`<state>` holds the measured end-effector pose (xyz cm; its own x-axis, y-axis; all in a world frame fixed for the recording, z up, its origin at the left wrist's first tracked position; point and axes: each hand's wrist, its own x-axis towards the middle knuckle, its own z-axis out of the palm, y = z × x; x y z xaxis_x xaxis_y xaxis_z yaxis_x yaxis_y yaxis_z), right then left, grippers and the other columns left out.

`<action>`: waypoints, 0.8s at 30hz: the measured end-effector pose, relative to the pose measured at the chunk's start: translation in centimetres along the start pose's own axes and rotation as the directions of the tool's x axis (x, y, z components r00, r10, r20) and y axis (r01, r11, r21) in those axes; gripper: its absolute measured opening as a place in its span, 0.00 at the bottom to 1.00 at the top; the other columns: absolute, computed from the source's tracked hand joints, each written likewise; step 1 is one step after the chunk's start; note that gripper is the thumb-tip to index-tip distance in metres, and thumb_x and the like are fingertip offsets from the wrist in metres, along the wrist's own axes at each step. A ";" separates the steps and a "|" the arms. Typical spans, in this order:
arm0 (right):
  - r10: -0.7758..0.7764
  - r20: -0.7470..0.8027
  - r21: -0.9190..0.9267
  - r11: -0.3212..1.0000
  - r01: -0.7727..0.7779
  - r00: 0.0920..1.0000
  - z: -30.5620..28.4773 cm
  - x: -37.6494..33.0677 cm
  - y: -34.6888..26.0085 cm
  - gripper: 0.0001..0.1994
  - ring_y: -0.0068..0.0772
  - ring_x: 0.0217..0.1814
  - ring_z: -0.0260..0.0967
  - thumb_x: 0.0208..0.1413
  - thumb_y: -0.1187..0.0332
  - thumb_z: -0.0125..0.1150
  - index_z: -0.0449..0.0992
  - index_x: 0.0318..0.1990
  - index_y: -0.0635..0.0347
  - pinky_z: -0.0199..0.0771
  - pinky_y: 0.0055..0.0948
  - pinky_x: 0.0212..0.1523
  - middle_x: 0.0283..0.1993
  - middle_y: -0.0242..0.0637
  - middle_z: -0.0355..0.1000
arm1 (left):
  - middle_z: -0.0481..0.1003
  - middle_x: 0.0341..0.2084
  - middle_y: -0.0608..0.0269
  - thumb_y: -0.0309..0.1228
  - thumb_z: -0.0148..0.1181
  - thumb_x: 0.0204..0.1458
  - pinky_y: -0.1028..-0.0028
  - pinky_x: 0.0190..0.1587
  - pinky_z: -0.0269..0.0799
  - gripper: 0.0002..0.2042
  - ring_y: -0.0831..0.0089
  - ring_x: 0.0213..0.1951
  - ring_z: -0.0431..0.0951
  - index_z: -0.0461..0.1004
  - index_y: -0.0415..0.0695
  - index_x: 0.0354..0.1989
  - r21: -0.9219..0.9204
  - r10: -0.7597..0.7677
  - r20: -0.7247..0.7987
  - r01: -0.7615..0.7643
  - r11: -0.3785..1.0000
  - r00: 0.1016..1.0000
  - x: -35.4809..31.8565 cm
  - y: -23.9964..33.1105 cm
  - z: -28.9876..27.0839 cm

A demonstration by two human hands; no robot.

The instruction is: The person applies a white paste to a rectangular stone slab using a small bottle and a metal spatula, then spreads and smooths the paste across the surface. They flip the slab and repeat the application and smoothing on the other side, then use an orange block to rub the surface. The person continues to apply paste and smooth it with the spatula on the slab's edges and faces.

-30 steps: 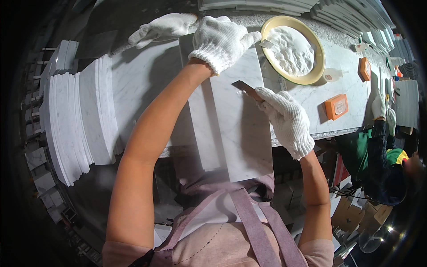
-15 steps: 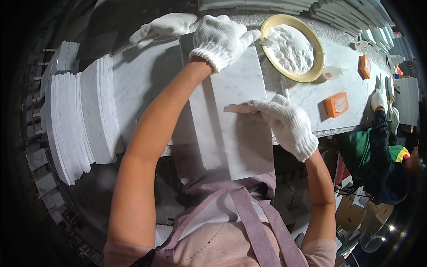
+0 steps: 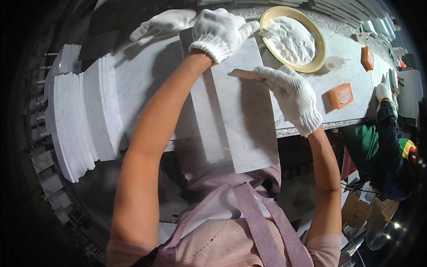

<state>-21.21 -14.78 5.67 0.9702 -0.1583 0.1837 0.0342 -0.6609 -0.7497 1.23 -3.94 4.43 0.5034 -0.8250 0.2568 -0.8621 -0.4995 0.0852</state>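
In front of me a long white-grey marble slab (image 3: 240, 111) lies lengthwise, its near end jutting past the bench edge. My left hand (image 3: 220, 35), in a white knit glove, grips its far end; the thumb stretches right and the other fingertips are hidden. My right hand (image 3: 293, 98), also gloved, is closed on a thin flat scraper blade (image 3: 242, 74), which is over the slab's upper part. Beside the left hand, a yellow-rimmed bowl (image 3: 321, 55) contains white powdery filler (image 3: 291, 42). A second small blade (image 3: 266, 34) rests at the bowl's left rim.
Stacked marble slabs (image 3: 73, 120) stand at the left; more stacks (image 3: 351, 13) line the far right. A loose white glove (image 3: 162, 26) lies far left. Two orange boxes (image 3: 341, 95) and a translucent bottle (image 3: 336, 63) sit right of the bowl. A co-worker's sleeve (image 3: 386, 129) is at the right.
My right hand has slid the scraper blade away from me, up along the slab toward my left hand. The left hand keeps its place on the far end.
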 end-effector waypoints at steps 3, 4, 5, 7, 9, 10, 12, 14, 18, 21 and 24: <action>0.054 0.172 -0.085 0.996 -0.040 0.984 -0.5 -0.2 0.5 0.21 0.38 0.43 0.78 0.60 0.83 0.58 0.82 0.59 0.52 0.79 0.33 0.44 0.41 0.42 0.78 | 0.83 0.26 0.55 0.57 0.47 0.66 0.54 0.35 0.78 0.28 0.56 0.33 0.83 0.85 0.49 0.28 -0.015 0.012 0.033 -0.011 1.000 0.999 0.1 -0.1 -0.2; 0.015 0.278 -0.109 0.994 0.016 0.960 -0.9 -0.6 0.7 0.21 0.37 0.43 0.78 0.61 0.83 0.58 0.82 0.59 0.54 0.79 0.31 0.44 0.41 0.42 0.79 | 0.83 0.26 0.56 0.57 0.47 0.66 0.54 0.35 0.78 0.28 0.57 0.33 0.83 0.85 0.49 0.28 -0.001 0.005 0.023 -0.005 1.000 1.000 0.1 -0.2 -0.1; -0.041 0.300 -0.060 0.996 0.061 0.953 -1.3 -1.0 0.9 0.21 0.32 0.42 0.77 0.61 0.84 0.58 0.81 0.60 0.55 0.79 0.30 0.42 0.40 0.38 0.78 | 0.83 0.25 0.56 0.57 0.48 0.66 0.54 0.34 0.78 0.28 0.57 0.33 0.83 0.85 0.49 0.28 -0.001 -0.004 0.023 0.004 1.000 1.000 0.1 -0.2 -0.1; 0.177 0.251 0.092 0.974 -0.205 0.952 -2.0 -1.4 1.3 0.21 0.26 0.39 0.76 0.63 0.84 0.57 0.81 0.60 0.55 0.78 0.28 0.39 0.39 0.33 0.77 | 0.83 0.25 0.57 0.57 0.47 0.67 0.54 0.34 0.78 0.29 0.58 0.33 0.83 0.86 0.48 0.29 -0.007 -0.007 -0.024 0.007 1.000 1.000 0.0 -0.2 0.2; 0.271 0.176 0.306 0.899 -0.314 0.946 -2.2 -0.9 2.0 0.18 0.18 0.33 0.72 0.67 0.81 0.56 0.80 0.61 0.58 0.74 0.22 0.32 0.36 0.27 0.74 | 0.83 0.25 0.56 0.58 0.46 0.67 0.54 0.35 0.78 0.30 0.57 0.33 0.83 0.85 0.48 0.29 -0.026 -0.021 -0.041 0.020 0.999 0.999 -0.1 -0.1 0.3; 0.109 0.048 0.207 0.971 -0.116 0.993 -1.8 -0.2 2.4 0.16 0.15 0.29 0.70 0.69 0.79 0.55 0.80 0.61 0.60 0.72 0.19 0.30 0.35 0.27 0.73 | 0.83 0.25 0.56 0.58 0.46 0.67 0.54 0.35 0.78 0.30 0.57 0.33 0.83 0.85 0.48 0.29 -0.037 -0.046 -0.013 0.045 0.998 0.999 -0.1 0.0 0.3; 0.218 0.076 0.244 0.942 -0.230 0.973 -1.0 1.5 3.0 0.16 0.16 0.31 0.70 0.69 0.78 0.56 0.80 0.60 0.60 0.73 0.21 0.31 0.35 0.27 0.74 | 0.82 0.24 0.54 0.58 0.46 0.67 0.54 0.37 0.78 0.30 0.56 0.33 0.83 0.85 0.47 0.28 -0.022 -0.006 0.017 0.006 1.000 1.000 -0.2 -0.1 0.1; 0.250 0.119 0.322 0.906 -0.275 0.961 -0.4 2.4 3.2 0.16 0.18 0.32 0.71 0.68 0.78 0.58 0.80 0.60 0.59 0.74 0.23 0.32 0.36 0.29 0.76 | 0.82 0.24 0.54 0.58 0.46 0.67 0.54 0.38 0.77 0.30 0.55 0.34 0.83 0.85 0.47 0.28 -0.047 0.004 -0.011 -0.005 0.999 1.000 -0.2 -0.1 0.0; -0.030 0.164 0.023 0.999 0.027 0.986 -1.0 0.6 2.6 0.18 0.29 0.35 0.74 0.63 0.78 0.63 0.82 0.59 0.53 0.78 0.30 0.37 0.37 0.36 0.78 | 0.82 0.25 0.58 0.57 0.45 0.67 0.55 0.36 0.76 0.30 0.57 0.35 0.82 0.84 0.47 0.27 -0.024 0.049 -0.028 -0.050 0.998 0.998 -0.3 -0.2 0.0; -0.048 0.254 -0.047 0.997 0.062 0.966 -1.7 -1.6 1.7 0.19 0.31 0.38 0.75 0.60 0.79 0.64 0.83 0.58 0.51 0.78 0.31 0.39 0.39 0.38 0.80 | 0.82 0.25 0.58 0.57 0.46 0.67 0.55 0.36 0.77 0.29 0.57 0.34 0.81 0.84 0.48 0.28 0.025 0.057 -0.033 -0.056 0.998 0.998 -0.3 -0.1 0.1; 0.005 0.397 0.126 0.990 -0.060 0.918 -2.7 -2.7 1.4 0.20 0.23 0.34 0.74 0.61 0.80 0.62 0.82 0.59 0.54 0.77 0.26 0.35 0.40 0.35 0.80 | 0.82 0.25 0.59 0.56 0.46 0.67 0.55 0.35 0.77 0.28 0.58 0.34 0.82 0.84 0.49 0.29 0.002 -0.005 -0.016 0.005 1.000 1.000 -0.2 0.0 -0.1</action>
<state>-24.42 -17.26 5.88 0.9858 0.1429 -0.0877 0.0060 -0.5523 -0.8336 1.11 -3.73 4.42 0.5065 -0.8182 0.2721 -0.8596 -0.5039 0.0849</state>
